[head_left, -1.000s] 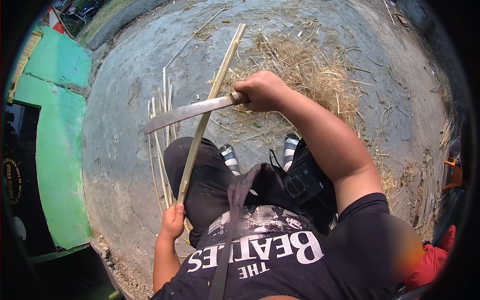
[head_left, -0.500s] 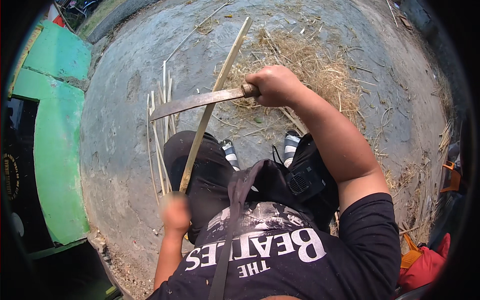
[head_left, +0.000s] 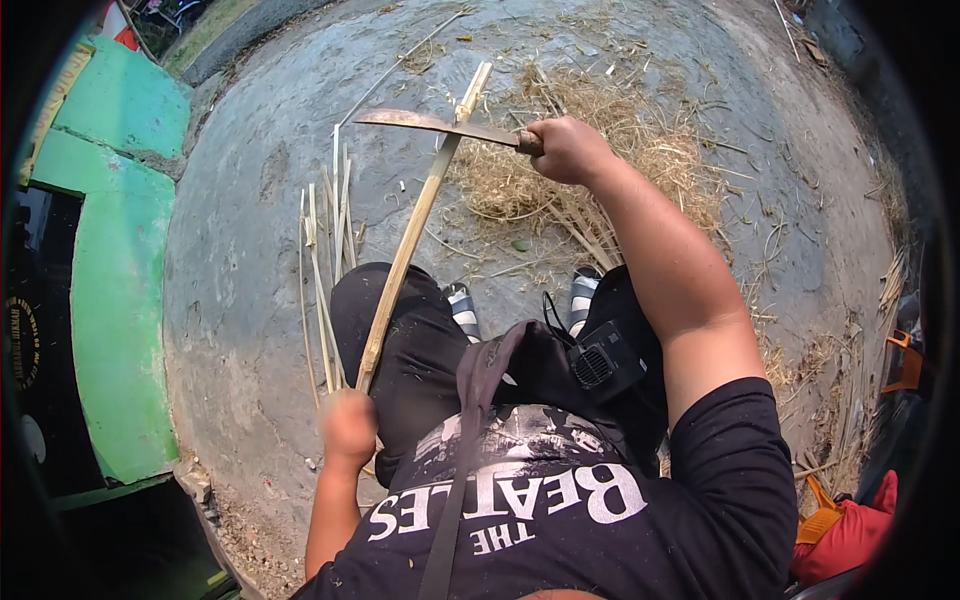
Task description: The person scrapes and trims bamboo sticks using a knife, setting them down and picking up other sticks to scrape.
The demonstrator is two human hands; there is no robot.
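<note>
My left hand (head_left: 349, 428) is closed round the near end of a long split bamboo strip (head_left: 408, 250), which slants up and away past my left knee. Blurring hides the fingers' detail. In my right hand (head_left: 568, 150) is the short wooden handle of a machete (head_left: 425, 121). Its curved, rust-brown blade points left and crosses the strip near the far end, touching or lying just over it. Several thin bamboo slats (head_left: 337, 215) lie on the ground beyond my left hand, beside my left knee.
A heap of straw-like shavings (head_left: 610, 150) covers the concrete ground (head_left: 240, 250) ahead of my feet. A green wall (head_left: 115, 320) stands at the left. At the lower right lies a red and orange item (head_left: 850, 540). A small black fan-like device (head_left: 605, 362) sits at my waist.
The machete has moved away from me and a little right along the strip, from its middle to near its far end. My left hand keeps its hold almost in place.
</note>
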